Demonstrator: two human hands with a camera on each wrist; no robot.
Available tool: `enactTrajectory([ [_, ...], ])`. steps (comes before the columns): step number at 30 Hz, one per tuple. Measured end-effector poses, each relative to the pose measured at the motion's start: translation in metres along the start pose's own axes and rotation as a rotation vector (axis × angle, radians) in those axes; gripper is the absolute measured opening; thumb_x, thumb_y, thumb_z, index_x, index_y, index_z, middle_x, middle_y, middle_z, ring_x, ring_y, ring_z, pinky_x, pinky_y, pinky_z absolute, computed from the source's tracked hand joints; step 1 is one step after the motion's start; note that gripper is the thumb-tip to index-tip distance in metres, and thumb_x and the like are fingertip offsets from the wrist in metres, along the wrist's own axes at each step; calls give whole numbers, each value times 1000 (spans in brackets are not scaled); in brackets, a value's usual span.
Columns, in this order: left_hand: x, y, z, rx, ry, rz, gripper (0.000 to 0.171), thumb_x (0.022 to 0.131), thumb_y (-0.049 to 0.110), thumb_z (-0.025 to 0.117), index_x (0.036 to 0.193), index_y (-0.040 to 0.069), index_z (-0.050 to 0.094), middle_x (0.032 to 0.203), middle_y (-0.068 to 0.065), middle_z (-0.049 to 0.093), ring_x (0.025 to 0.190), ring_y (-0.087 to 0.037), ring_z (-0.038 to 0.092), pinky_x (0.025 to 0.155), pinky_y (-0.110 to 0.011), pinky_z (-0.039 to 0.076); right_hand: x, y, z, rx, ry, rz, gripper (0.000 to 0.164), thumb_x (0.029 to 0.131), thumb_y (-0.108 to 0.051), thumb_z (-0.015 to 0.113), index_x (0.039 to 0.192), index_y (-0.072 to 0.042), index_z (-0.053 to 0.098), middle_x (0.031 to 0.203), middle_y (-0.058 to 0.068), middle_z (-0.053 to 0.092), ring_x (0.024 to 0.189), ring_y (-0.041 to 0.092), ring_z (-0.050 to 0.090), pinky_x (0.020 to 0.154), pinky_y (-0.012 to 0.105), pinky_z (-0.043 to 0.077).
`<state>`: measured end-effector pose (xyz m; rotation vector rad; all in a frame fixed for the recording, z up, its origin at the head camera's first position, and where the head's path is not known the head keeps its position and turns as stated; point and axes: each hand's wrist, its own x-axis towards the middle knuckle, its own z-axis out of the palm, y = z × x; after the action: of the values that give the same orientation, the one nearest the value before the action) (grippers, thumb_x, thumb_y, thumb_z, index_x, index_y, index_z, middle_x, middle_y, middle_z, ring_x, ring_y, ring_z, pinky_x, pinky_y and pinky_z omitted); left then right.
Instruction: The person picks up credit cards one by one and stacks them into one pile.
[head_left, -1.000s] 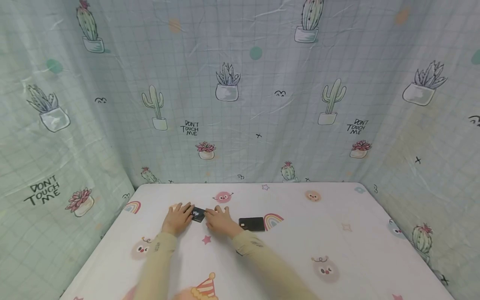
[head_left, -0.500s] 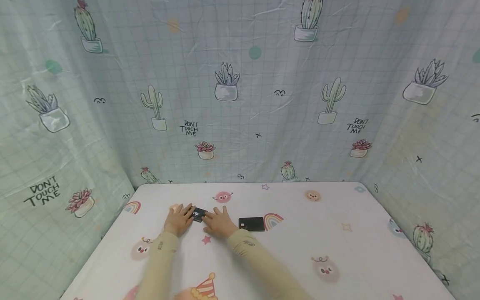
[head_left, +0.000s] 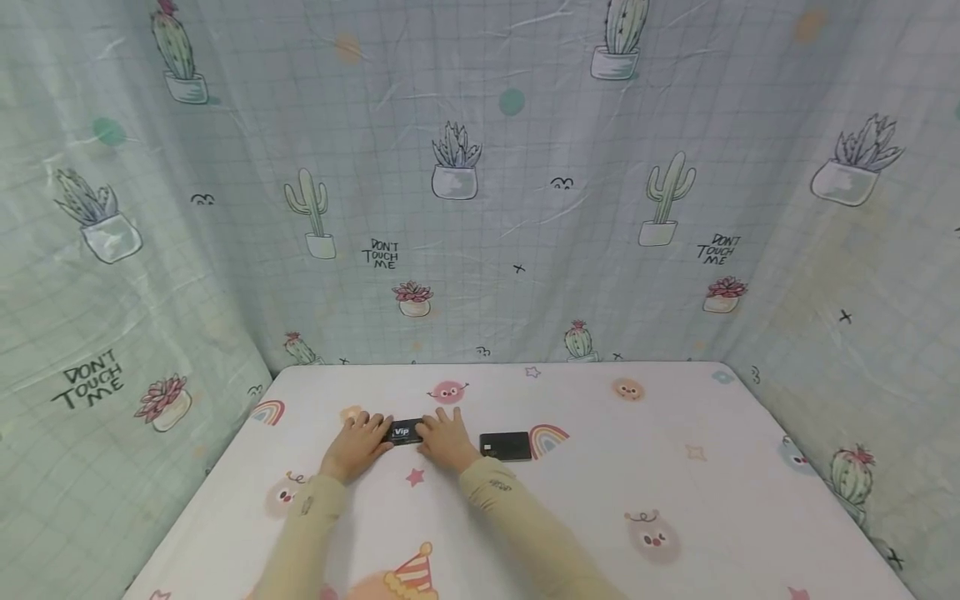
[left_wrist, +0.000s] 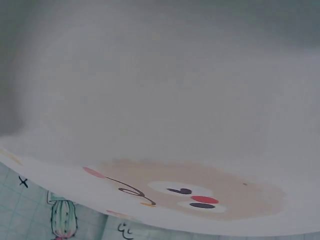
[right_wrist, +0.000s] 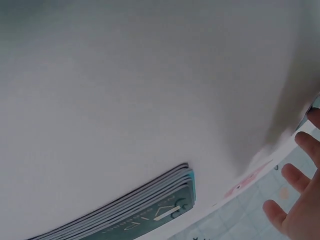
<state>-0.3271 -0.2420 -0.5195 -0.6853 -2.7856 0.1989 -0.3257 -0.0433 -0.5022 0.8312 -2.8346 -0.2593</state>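
Note:
A black card marked "Vip" [head_left: 405, 431] lies level on the table, its short ends between my two hands. My left hand [head_left: 358, 446] holds its left end, index finger at the upper corner and thumb at the lower. At the right end my right hand [head_left: 447, 442] pinches the card, other fingers spread. Whether more cards lie under it cannot be told. A stack of dark cards [head_left: 506, 447], chip on top, lies right of my right hand; the right wrist view shows the several layers of this stack [right_wrist: 145, 220]. No hand shows in the left wrist view.
The white table cover [head_left: 570, 517] has printed faces, stars and rainbows. A patterned curtain [head_left: 517, 225] with cacti rises behind the table's far edge and along both sides.
The Vip card has turned from a slant to level and shifted slightly right. My right hand has moved a little right with it; the left hand's grip has spread. The stack has stayed put.

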Motion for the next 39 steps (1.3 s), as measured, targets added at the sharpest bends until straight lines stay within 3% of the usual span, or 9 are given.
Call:
enactTrajectory([
  [5, 3, 1, 4, 61, 48, 79, 52, 88, 38, 50, 126, 5, 47, 111, -11, 53, 97, -26, 45, 83, -43, 40, 0, 1, 7, 13, 40, 18, 36, 88, -48, 43, 116, -25, 47, 129, -10, 48, 117, 14, 42, 95, 42, 35],
  [11, 3, 4, 0, 151, 71, 107, 53, 86, 41, 51, 125, 4, 48, 111, -10, 51, 94, -25, 45, 79, -39, 42, -1, -2, 11, -23, 88, 44, 47, 85, -52, 44, 124, -26, 44, 121, -8, 50, 109, 13, 44, 89, 37, 39],
  [21, 0, 4, -1, 210, 4, 84, 57, 88, 45, 46, 130, 7, 43, 122, -11, 48, 102, -25, 46, 85, -40, 41, -1, -8, 11, -76, 69, 68, 60, 83, -56, 43, 134, -23, 38, 127, -6, 43, 114, 14, 40, 92, 38, 38],
  [39, -2, 4, -2, 204, 32, 91, 57, 87, 42, 48, 129, 4, 44, 121, -13, 49, 107, -26, 47, 91, -40, 39, 4, -12, 8, -97, 80, 79, 58, 80, -57, 47, 127, -23, 40, 119, -3, 47, 112, 14, 40, 96, 38, 37],
])
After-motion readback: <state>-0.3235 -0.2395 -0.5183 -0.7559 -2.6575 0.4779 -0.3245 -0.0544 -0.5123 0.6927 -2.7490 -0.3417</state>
